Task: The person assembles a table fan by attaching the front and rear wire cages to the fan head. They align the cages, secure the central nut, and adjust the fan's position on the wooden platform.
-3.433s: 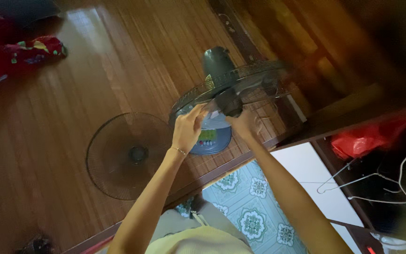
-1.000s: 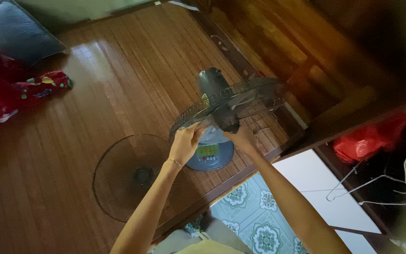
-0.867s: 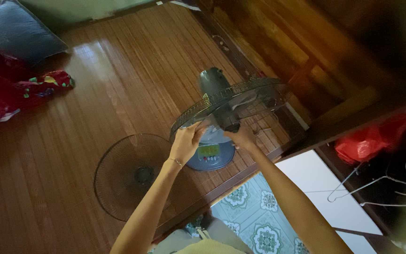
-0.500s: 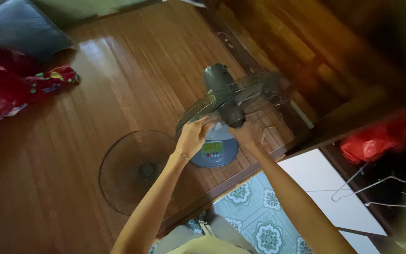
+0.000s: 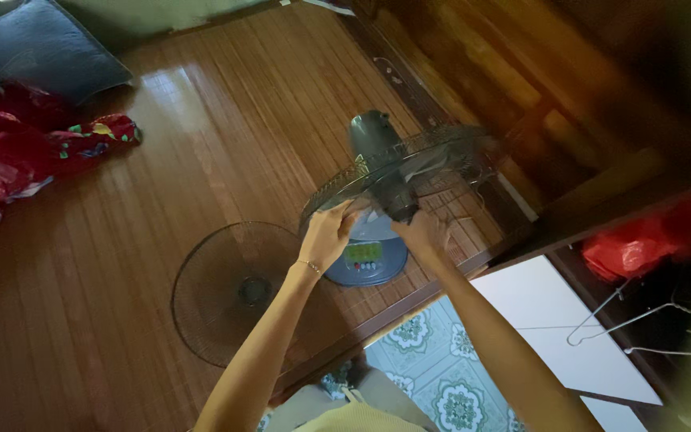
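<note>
Wooden platform, standing fan held at its rear grille

Brown slatted wood makes up the raised platform (image 5: 161, 160) on which everything is set, and its near edge is met by a patterned green and white tiled floor (image 5: 433, 376) below. A red flowered cloth (image 5: 33, 152) is seen bunched at the far left of the platform, with a dark grey cushion (image 5: 41, 52) just behind it. A round dark wire front grille (image 5: 237, 292) is laid flat on the wood, just left of the fan's rounded blue-grey base with a small control panel (image 5: 365, 260). The dark grey standing fan (image 5: 397, 180) is stood upright near the platform's near edge, its rear wire grille (image 5: 433, 156) tilted and its motor housing (image 5: 369, 132) seen behind. A red plastic bag (image 5: 641, 240) and bare wire hangers (image 5: 641, 328) are seen at the right, well apart from the fan.

The left hand (image 5: 327, 234) is placed at the lower rim of the rear grille, its fingers curled closed over the wire. The right hand (image 5: 419, 230) is held just beside the dark hub at the fan's middle, fingers bent around it; how firmly it is gripped cannot be told.
</note>
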